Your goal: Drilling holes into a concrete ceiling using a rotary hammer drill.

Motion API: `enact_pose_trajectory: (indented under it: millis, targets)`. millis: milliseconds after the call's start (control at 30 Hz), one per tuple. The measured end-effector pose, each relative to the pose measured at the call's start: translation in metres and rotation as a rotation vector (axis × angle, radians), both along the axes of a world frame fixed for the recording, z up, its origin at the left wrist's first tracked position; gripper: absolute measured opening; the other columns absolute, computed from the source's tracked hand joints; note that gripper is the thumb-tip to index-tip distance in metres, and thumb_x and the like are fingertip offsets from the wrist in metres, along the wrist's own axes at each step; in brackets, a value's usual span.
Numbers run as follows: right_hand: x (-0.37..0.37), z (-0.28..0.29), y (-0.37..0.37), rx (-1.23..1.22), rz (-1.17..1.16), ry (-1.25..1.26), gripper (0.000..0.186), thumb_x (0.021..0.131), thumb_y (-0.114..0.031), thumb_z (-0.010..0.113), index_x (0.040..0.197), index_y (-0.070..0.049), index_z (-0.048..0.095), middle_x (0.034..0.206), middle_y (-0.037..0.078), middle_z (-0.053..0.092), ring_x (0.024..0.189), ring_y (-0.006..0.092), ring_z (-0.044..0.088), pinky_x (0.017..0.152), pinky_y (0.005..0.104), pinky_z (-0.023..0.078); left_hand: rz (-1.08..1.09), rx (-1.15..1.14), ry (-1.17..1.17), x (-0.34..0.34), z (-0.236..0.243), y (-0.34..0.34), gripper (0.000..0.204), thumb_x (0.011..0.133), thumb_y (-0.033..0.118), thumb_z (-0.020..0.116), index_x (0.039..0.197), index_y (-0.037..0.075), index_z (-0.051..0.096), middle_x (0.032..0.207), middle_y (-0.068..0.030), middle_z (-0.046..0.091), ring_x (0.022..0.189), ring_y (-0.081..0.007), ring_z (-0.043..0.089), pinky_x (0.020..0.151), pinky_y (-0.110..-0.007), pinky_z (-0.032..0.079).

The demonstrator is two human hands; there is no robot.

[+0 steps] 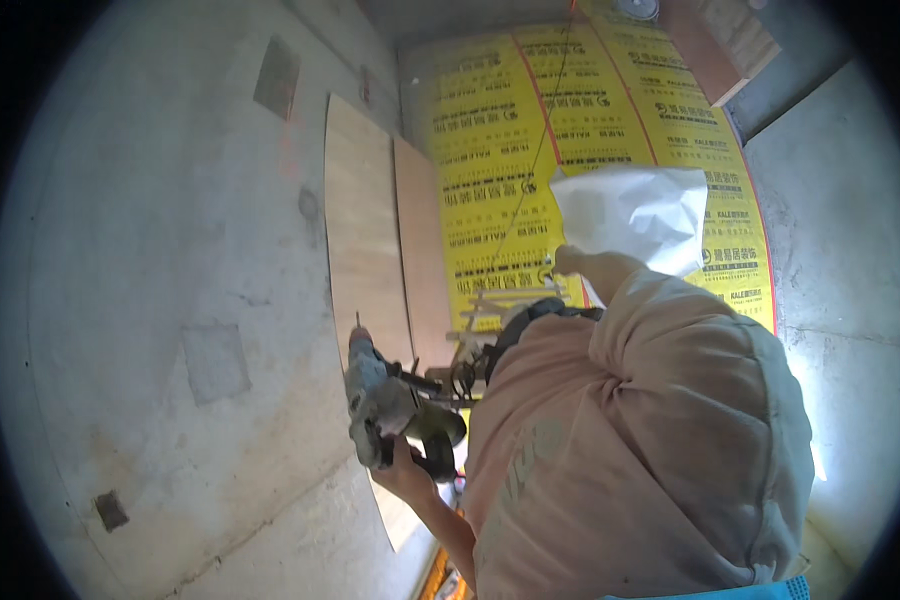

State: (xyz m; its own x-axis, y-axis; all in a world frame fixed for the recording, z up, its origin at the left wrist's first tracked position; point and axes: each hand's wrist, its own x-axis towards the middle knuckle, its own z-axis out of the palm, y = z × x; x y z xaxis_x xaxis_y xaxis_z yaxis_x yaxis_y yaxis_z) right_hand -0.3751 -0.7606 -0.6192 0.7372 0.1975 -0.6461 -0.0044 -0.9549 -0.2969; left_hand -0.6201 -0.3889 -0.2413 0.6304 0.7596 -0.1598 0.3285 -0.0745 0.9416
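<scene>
My left hand [407,478] is wrapped round the rear grip of a grey and dark green rotary hammer drill [375,390]. The drill's thin bit [358,320] stands out from its reddish chuck, in front of a tall plywood sheet [362,230] by the left wall. A black side handle [418,381] sticks out from the drill body. Further off, my right hand [573,262] looks closed, with a small pale thing at its fingertips that I cannot make out. Beyond it lies a white sheet [635,215].
Yellow printed floor covering [490,150] spreads below, crossed by a thin dark cable [542,140]. A second, browner board [425,250] adjoins the plywood. Wooden slats [505,298] show beside my dark trousers. A wooden box or board [720,45] stands far right; bare grey walls [150,250] flank the space.
</scene>
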Motion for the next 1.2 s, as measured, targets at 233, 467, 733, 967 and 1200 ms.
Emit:
enact_pose_trajectory:
  millis: [233, 467, 733, 967, 1200]
  targets:
    - [-0.004, 0.017, -0.015, 0.016, -0.179, 0.132, 0.032, 0.081, -0.034, 0.074, 0.080, -0.001, 0.071, 0.063, 0.014, 0.065, 0.049, 0.0254, 0.063, 0.049, 0.0392, 0.053, -0.024, 0.027, -0.015, -0.002, -0.001, 0.006, 0.009, 0.079, 0.001, 0.065, 0.087, -0.002, 0.061, 0.070, -0.0048, 0.057, 0.055, -0.0126, 0.053, 0.051, -0.027, 0.040]
    - [0.005, 0.031, 0.000, 0.066, -0.253, 0.183, 0.027, 0.083, -0.029, 0.070, 0.078, -0.003, 0.069, 0.061, 0.008, 0.063, 0.048, 0.0194, 0.060, 0.045, 0.0336, 0.051, 0.054, -0.035, -0.033, -0.001, 0.003, 0.004, 0.006, 0.079, 0.000, 0.064, 0.084, -0.002, 0.061, 0.069, -0.0047, 0.057, 0.055, -0.0125, 0.053, 0.052, -0.026, 0.041]
    - [0.018, 0.029, 0.026, 0.094, -0.122, 0.145, 0.024, 0.080, -0.027, 0.069, 0.081, -0.003, 0.071, 0.061, 0.007, 0.063, 0.048, 0.0192, 0.059, 0.047, 0.0338, 0.050, 0.041, -0.018, 0.030, -0.001, 0.002, 0.004, 0.005, 0.079, 0.003, 0.065, 0.081, -0.001, 0.063, 0.068, -0.0036, 0.057, 0.056, -0.0117, 0.053, 0.053, -0.026, 0.040]
    - [0.015, 0.032, 0.045, 0.140, -0.013, 0.085, 0.032, 0.078, -0.034, 0.068, 0.088, -0.005, 0.074, 0.076, 0.012, 0.071, 0.064, 0.0242, 0.068, 0.061, 0.0381, 0.055, -0.053, 0.020, 0.087, -0.001, 0.001, 0.012, 0.006, 0.078, 0.004, 0.065, 0.080, -0.001, 0.062, 0.068, -0.0029, 0.058, 0.057, -0.0112, 0.052, 0.055, -0.026, 0.040]
    - [-0.048, 0.024, -0.005, -0.063, 0.078, 0.094, 0.041, 0.080, -0.041, 0.070, 0.090, -0.002, 0.074, 0.095, 0.022, 0.070, 0.090, 0.0390, 0.069, 0.079, 0.0455, 0.054, -0.139, 0.049, 0.110, -0.001, 0.000, 0.014, 0.008, 0.078, 0.005, 0.065, 0.081, 0.000, 0.061, 0.069, -0.0027, 0.056, 0.056, -0.0113, 0.051, 0.052, -0.026, 0.040]
